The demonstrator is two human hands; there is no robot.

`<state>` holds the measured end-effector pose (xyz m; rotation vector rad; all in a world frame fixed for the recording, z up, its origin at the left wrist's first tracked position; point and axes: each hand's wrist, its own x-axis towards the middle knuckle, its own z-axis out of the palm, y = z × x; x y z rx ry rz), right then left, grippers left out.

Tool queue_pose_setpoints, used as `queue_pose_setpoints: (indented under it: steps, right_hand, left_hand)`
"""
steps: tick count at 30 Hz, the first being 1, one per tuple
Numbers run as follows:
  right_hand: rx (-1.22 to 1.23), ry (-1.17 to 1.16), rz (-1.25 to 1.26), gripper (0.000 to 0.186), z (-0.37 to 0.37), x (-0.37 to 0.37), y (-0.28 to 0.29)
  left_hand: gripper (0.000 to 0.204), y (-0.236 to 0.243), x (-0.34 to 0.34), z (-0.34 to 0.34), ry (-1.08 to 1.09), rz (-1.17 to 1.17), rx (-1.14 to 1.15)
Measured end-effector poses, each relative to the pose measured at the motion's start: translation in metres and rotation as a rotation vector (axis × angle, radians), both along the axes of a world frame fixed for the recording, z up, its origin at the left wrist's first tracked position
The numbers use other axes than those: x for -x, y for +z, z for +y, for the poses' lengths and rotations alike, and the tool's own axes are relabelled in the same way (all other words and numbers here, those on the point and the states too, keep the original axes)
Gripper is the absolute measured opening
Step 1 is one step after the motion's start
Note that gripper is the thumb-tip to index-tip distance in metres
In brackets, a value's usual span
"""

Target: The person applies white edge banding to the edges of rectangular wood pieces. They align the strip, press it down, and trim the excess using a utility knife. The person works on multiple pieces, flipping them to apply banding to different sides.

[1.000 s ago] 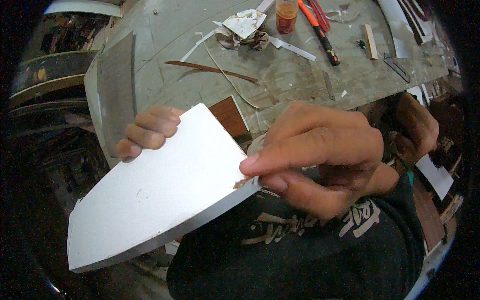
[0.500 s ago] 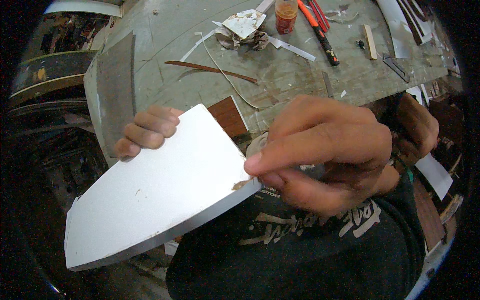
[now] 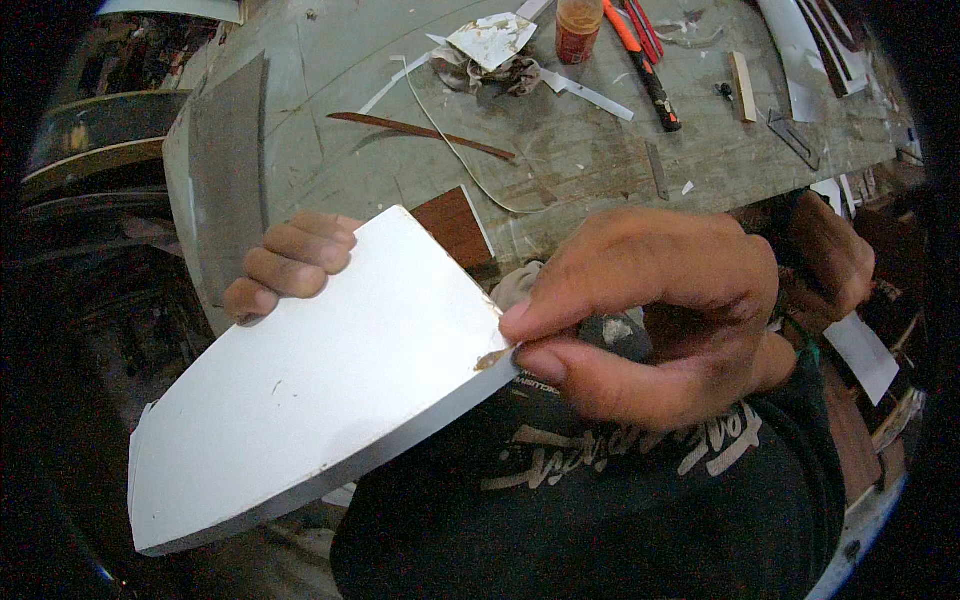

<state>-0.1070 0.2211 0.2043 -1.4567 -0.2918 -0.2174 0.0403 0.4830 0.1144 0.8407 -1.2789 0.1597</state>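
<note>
A white board (image 3: 320, 380) with a curved lower edge hangs tilted before me. My left hand (image 3: 295, 262) wraps its fingers over the far edge; its thumb is hidden behind the board. At the right-hand corner, the thumb and a finger of my right hand (image 3: 670, 310) pinch the board's end. Whether anything small sits between those fingertips cannot be made out. A brown smear (image 3: 492, 360) marks the white face beside them. Behind the bent fingers shows a dark grey thing (image 3: 618, 335) with a pale patch, only partly visible.
Beyond lies a worn table (image 3: 330, 70) with a brown panel piece (image 3: 450, 225), a thin brown strip (image 3: 420, 135), a crumpled cloth (image 3: 485, 75), a jar (image 3: 578, 32), an orange-and-black tool (image 3: 645, 75) and a small wooden block (image 3: 742, 88). Bare skin (image 3: 840, 255) at right may be an arm.
My right fingertips have shifted slightly to the right at the corner, and the gap inside the pinch shows more. The board has barely moved; the left hand keeps its grip.
</note>
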Motion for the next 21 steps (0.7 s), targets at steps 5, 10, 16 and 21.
queue_pose_setpoints:
  steps: [5, 10, 16, 21]
  right_hand:
    - [0.042, 0.01, -0.011, 0.028, -0.005, 0.001, 0.003]
    - [0.2, 0.008, -0.104, 0.029, -0.014, -0.004, 0.009]
    - [0.446, 0.008, -0.062, 0.029, -0.025, -0.003, 0.028]
    - [0.586, -0.079, -0.06, 0.023, -0.019, 0.0, 0.033]
  left_hand:
    - [0.058, 0.008, -0.005, 0.006, -0.028, -0.042, -0.077]
    - [0.056, 0.011, -0.003, 0.002, -0.005, -0.038, -0.099]
    - [0.053, 0.016, -0.01, -0.004, -0.097, -0.052, -0.169]
    - [0.053, 0.016, -0.016, -0.003, -0.209, -0.022, -0.192]
